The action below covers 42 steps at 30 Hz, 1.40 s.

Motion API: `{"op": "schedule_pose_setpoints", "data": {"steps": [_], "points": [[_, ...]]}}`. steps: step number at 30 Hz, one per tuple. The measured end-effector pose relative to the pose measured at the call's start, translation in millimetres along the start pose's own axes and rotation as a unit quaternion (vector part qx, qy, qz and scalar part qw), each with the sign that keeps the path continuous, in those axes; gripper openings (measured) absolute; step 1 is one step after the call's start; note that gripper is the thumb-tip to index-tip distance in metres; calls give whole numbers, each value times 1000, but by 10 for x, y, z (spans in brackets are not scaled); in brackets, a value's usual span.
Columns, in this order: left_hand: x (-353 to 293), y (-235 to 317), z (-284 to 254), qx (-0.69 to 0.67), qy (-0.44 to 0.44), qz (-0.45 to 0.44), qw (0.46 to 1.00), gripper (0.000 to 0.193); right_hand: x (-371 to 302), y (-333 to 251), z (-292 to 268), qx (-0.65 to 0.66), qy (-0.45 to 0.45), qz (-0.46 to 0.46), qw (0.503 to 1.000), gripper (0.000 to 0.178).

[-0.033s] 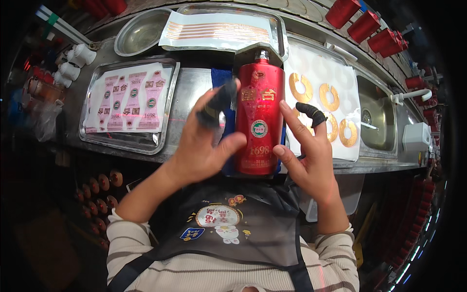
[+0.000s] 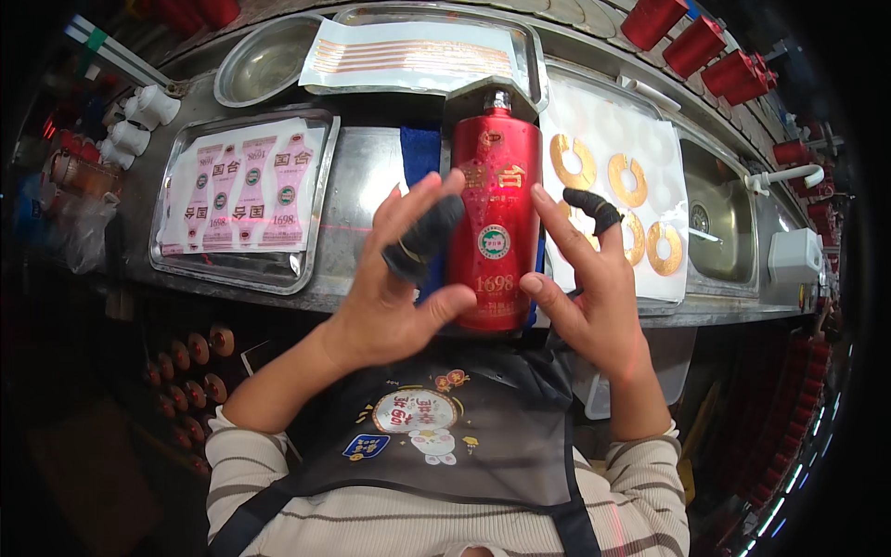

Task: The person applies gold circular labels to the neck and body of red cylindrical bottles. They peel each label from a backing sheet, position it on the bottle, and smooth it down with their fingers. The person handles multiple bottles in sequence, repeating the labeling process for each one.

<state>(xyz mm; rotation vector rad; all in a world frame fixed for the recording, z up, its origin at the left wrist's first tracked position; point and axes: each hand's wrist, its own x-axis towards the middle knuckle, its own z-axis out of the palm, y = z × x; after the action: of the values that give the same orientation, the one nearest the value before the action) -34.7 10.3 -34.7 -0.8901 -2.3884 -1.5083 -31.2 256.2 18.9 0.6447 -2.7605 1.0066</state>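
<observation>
While the red bottle (image 2: 495,227) lies lengthwise on a blue cloth (image 2: 419,153) at the near middle of the steel counter (image 2: 367,162), neck pointing away, both hands frame it without clasping it. The left hand (image 2: 401,278) sits on the bottle's left side with fingers spread and its thumb touching the lower body; one finger wears a black finger cot (image 2: 422,239). The right hand (image 2: 585,283) is open on the right side, thumb close to the bottle's lower edge, though whether it touches is hard to say, and it also has a black cot (image 2: 592,208) on a fingertip. A round label and gold markings already show on the bottle's front, so that part of the dressing appears done; its neck looks bare. To the left, a metal tray (image 2: 311,227) holds a sheet of pink labels (image 2: 243,190), seemingly full. To the right lies a white sheet (image 2: 650,269) with gold ring stickers (image 2: 573,160), several spots on it already empty. A far tray (image 2: 534,56) holds a sheet of striped strips (image 2: 413,56).
</observation>
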Motion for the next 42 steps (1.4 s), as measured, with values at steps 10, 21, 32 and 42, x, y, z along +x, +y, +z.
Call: {"op": "schedule_pose_setpoints", "data": {"steps": [10,21,32,42], "points": [[-87,-51,156,31,-96,-25,995,77,20,41,174,38,-34,42,998,76],[-84,15,86,6,-75,-6,997,83,16,-70,93,20,-53,48,997,81],[163,-118,20,55,-117,-4,992,95,362,-153,-14,-16,-109,131,985,79],[-55,-63,239,-100,-59,-83,990,125,52,126,153,127,-46,110,985,90]]}}
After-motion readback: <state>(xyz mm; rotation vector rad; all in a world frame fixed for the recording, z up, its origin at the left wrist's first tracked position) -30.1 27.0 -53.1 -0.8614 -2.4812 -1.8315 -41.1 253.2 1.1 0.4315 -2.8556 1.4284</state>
